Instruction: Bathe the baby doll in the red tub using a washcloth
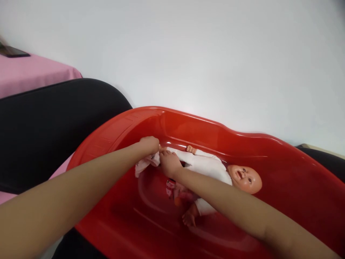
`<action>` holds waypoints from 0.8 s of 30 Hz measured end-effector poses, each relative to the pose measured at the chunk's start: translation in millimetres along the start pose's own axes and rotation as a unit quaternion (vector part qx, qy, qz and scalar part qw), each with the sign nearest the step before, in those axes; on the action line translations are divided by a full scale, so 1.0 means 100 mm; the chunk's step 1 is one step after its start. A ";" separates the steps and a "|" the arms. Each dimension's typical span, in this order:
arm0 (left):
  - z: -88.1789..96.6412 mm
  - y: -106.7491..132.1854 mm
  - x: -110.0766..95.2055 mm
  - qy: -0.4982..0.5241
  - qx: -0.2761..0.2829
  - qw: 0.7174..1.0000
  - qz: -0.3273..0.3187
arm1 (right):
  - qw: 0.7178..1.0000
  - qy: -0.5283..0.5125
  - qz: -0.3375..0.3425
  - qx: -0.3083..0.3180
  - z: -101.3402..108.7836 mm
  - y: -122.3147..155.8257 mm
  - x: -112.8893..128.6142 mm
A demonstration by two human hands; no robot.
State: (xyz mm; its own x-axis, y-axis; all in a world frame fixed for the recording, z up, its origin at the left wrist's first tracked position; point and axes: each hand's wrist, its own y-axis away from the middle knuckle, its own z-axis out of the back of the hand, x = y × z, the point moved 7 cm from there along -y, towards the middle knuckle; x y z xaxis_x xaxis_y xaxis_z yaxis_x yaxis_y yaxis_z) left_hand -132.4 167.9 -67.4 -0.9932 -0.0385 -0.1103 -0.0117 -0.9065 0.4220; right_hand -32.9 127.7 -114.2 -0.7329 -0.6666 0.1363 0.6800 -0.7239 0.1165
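A baby doll [242, 177] in white clothes lies on its back inside a red plastic tub [291, 187], head toward the right. My left hand [149, 144] is closed on the loose white garment [144, 163] at the doll's leg end. My right hand [169, 162] is closed on the same white fabric right beside it, and its forearm crosses over the doll's body. One doll hand [191, 149] rests near the tub's far wall, another [189, 218] lies toward the near side.
A black padded chair or cushion [54, 122] sits left of the tub. A pink cloth-covered surface [29, 73] with a dark flat object [13, 52] is at the far left. A plain white wall fills the background.
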 end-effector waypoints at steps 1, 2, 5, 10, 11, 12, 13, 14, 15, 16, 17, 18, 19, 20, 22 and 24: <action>0.02 0.01 0.00 -0.011 0.001 1.000 0.005 | 1.000 -0.005 -0.010 0.004 -0.03 0.01 0.02; 0.04 0.02 0.00 -0.022 0.000 1.000 0.009 | 1.000 -0.011 -0.019 0.008 -0.05 0.02 0.04; 0.23 0.06 -0.01 -0.041 -0.051 0.998 0.006 | 0.999 -0.026 -0.035 0.017 -0.07 0.04 0.06; 0.69 0.20 -0.01 -0.076 -0.236 0.969 -0.009 | 0.992 -0.092 -0.086 0.017 -0.01 0.15 -0.07; 0.73 0.22 0.00 -0.082 -0.253 0.964 -0.009 | 0.991 -0.100 -0.086 0.013 0.01 0.16 -0.09; 0.75 0.23 0.02 -0.084 -0.259 0.962 -0.006 | 0.991 -0.104 -0.085 0.009 0.04 0.18 -0.11; 0.74 0.23 0.04 -0.084 -0.258 0.962 -0.001 | 0.990 -0.108 -0.087 0.007 0.06 0.19 -0.12; 0.73 0.22 0.06 -0.080 -0.259 0.962 0.006 | 0.989 -0.115 -0.093 0.005 0.07 0.20 -0.14; 0.72 0.21 0.09 -0.076 -0.261 0.962 0.012 | 0.987 -0.124 -0.100 0.003 0.09 0.20 -0.15; 0.70 0.19 0.10 -0.071 -0.262 0.962 0.014 | 0.985 -0.135 -0.107 0.000 0.09 0.22 -0.16; 0.69 0.18 0.11 -0.064 -0.264 0.962 0.012 | 0.983 -0.147 -0.112 -0.005 0.10 0.23 -0.17; 0.69 0.16 0.11 -0.052 -0.265 0.963 0.007 | 0.981 -0.159 -0.112 -0.014 0.11 0.24 -0.16; 0.68 0.14 0.11 -0.033 -0.262 0.964 -0.005 | 0.979 -0.170 -0.110 -0.025 0.12 0.26 -0.15; 0.67 0.13 0.09 -0.002 -0.249 0.968 -0.025 | 0.978 -0.176 -0.108 -0.037 0.14 0.27 -0.14; 0.61 0.11 0.02 0.098 -0.184 0.975 -0.078 | 0.976 -0.179 -0.115 -0.056 0.17 0.31 -0.14; 0.54 0.11 -0.03 0.191 -0.108 0.969 -0.111 | 0.970 -0.195 -0.129 -0.068 0.20 0.33 -0.17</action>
State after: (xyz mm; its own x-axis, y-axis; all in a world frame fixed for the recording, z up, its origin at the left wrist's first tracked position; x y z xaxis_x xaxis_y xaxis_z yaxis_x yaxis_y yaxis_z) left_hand -135.4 180.4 -13.8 -0.8527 0.0524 -0.5197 -0.1549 -0.9756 0.1558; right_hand 2.1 118.5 -92.7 -0.7966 -0.3617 0.4843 0.4464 -0.8922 0.0679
